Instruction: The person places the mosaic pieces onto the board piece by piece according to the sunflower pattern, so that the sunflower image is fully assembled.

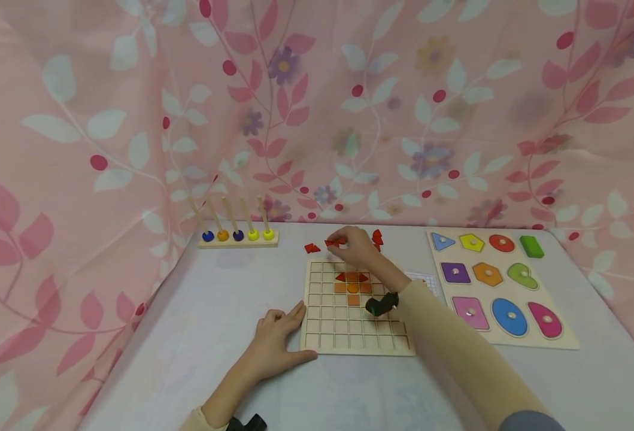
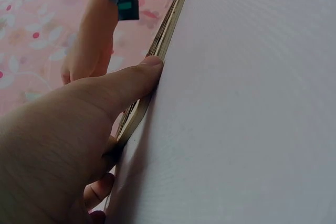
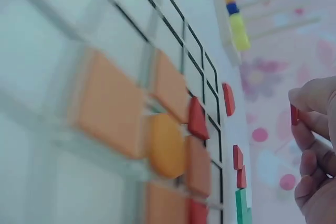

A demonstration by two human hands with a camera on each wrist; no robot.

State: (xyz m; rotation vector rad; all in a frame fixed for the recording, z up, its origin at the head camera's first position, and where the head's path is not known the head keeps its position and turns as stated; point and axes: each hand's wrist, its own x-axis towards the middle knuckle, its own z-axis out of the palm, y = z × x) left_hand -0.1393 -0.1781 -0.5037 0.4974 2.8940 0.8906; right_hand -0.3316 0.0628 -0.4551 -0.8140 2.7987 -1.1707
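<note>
My right hand (image 1: 353,246) pinches a small red tile (image 3: 294,114) between thumb and fingertips, above the table just beyond the far edge of the wooden grid board (image 1: 327,344). My left hand (image 1: 275,344) lies at the board's near left corner, thumb (image 2: 142,74) against the front edge and fingers along the left side. On the grid, several orange square tiles (image 1: 354,299) surround a round orange piece (image 1: 353,288). Red triangles (image 3: 198,119) flank the far square. More red tiles (image 1: 312,248) lie behind the board, some partly behind the right hand.
At the back left stands a peg rack (image 1: 237,243) with coloured beads. A knobbed shape puzzle (image 1: 502,284) lies to the right, with a green block (image 1: 531,246) at its far corner. A printed sheet (image 1: 427,280) shows partly beside the right sleeve. A floral curtain (image 1: 317,120) hangs behind.
</note>
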